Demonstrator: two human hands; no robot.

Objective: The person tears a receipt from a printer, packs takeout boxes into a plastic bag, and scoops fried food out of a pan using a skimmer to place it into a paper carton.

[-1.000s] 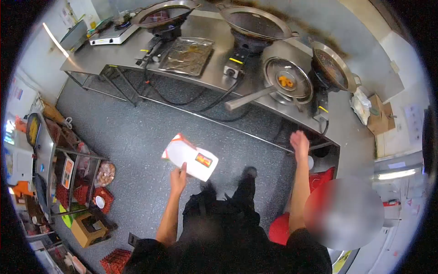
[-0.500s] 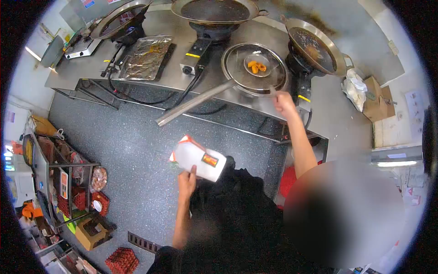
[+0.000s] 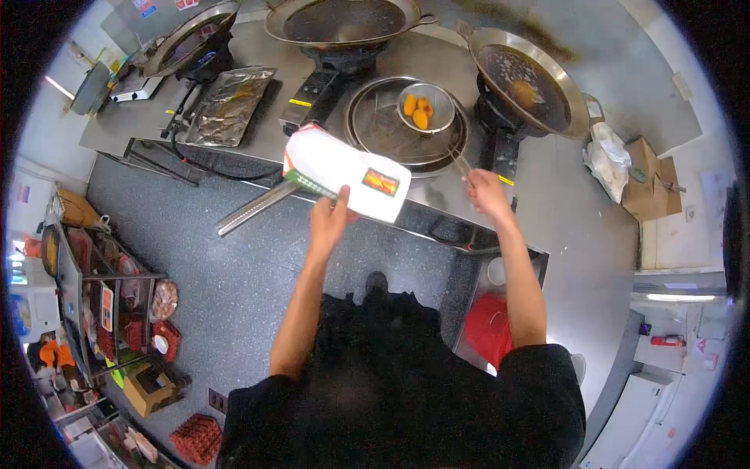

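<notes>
My left hand grips a white paper food packet with a red and green printed label, thumb on its face. My right hand is closed round the handle of a small mesh skimmer. Three orange-brown fried pieces lie in its bowl. Beneath the skimmer, a wide round strainer sits on the steel counter. Its long metal handle sticks out past the counter edge, partly behind the packet.
On burners stand a right wok of dark oil with something frying, a middle wok and a left wok. A foil-lined tray lies between burners. A red container is under the counter; a shelf stands left.
The packet has moved up and forward to the counter edge, over part of the large strainer's handle. The small skimmer appears lifted, its fried pieces shifted within it.
</notes>
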